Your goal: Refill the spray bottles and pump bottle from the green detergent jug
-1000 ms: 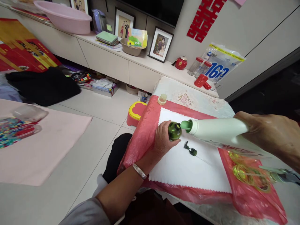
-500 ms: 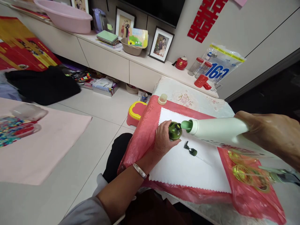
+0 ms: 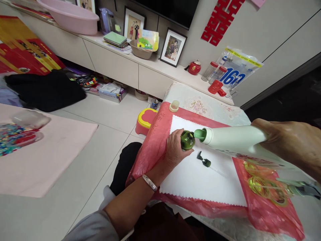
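My left hand [image 3: 174, 149] is closed around a small dark green bottle [image 3: 187, 140] that stands open-mouthed on a white cloth [image 3: 198, 174]. My right hand [image 3: 291, 145] grips a large pale green bottle [image 3: 233, 140], tipped nearly level, its green spout right at the small bottle's mouth. A dark green pump head [image 3: 203, 160] with its tube lies on the cloth just right of the small bottle. A metal bangle [image 3: 149, 182] circles my left wrist.
The white cloth lies on a red plastic sheet [image 3: 152, 147] over a small table. A cream cap [image 3: 174, 106] sits at the sheet's far edge. Yellow-handled scissors [image 3: 271, 187] rest at the right. A red-and-yellow stool [image 3: 144, 120] stands on the floor to the left.
Hardly anything has moved; the large bottle's spout has edged slightly closer to the small bottle's mouth.
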`<state>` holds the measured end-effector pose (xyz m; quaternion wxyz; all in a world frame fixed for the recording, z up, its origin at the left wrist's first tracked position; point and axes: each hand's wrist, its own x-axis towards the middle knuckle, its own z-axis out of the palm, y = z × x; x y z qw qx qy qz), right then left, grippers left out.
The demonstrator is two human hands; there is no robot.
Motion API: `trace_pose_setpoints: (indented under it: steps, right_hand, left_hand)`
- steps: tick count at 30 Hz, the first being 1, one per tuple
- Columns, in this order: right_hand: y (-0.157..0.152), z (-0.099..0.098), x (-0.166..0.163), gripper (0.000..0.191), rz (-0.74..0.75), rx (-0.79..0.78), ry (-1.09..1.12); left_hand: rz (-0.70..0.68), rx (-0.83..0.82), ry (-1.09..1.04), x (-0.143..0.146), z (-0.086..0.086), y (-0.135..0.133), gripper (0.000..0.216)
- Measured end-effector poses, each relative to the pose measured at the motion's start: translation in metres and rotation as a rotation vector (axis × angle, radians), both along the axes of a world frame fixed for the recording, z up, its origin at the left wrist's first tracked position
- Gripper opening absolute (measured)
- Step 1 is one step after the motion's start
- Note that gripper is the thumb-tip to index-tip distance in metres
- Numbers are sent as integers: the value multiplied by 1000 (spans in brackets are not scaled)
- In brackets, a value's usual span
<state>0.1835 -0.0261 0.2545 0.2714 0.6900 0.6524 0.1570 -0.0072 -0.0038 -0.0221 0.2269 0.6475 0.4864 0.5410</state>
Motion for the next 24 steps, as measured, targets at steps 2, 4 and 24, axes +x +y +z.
trace_pose_setpoints:
  steps: [2, 4, 24]
  right_hand:
    - [-1, 0, 0, 13, 20, 9, 7]
    - [-1, -1, -1, 13, 30, 14, -4]
    - [2, 1, -3, 6, -59, -10, -12]
  left_hand:
    - [-1, -4, 1, 0, 1, -1, 93]
    - [-4, -12, 1, 0, 1, -1, 94]
    - [-19, -26, -6, -1, 3, 0, 92]
